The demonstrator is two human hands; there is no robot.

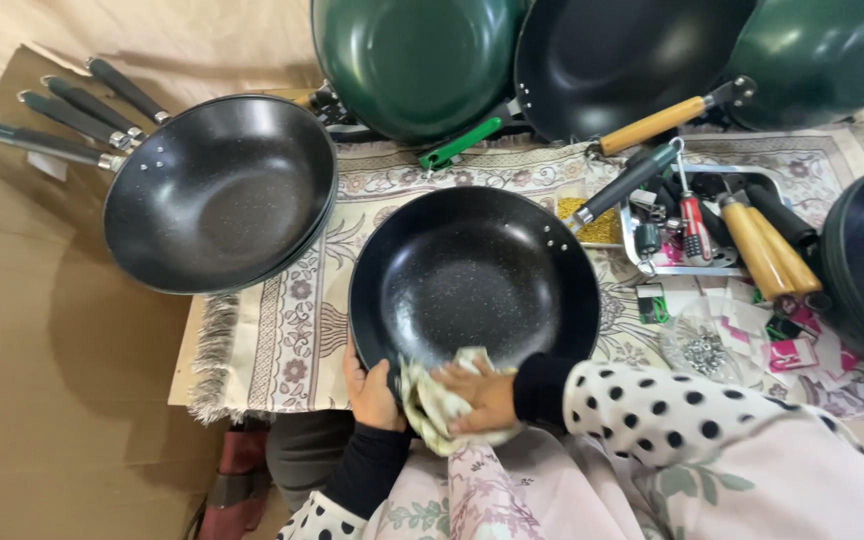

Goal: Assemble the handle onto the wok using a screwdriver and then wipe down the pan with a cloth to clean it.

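Nearest the body, a pale cloth is pressed against the near rim of a black speckled pan by the right hand, whose fingers are curled over it; the same rim is gripped just beside it by the left hand; the pan is laid on a patterned fringed mat, its dark handle pointed away to the right; beyond that handle a metal tray of wooden handles and a red screwdriver is seen; to the left a stack of black pans is set; farthest off, green pans are leaned upright.
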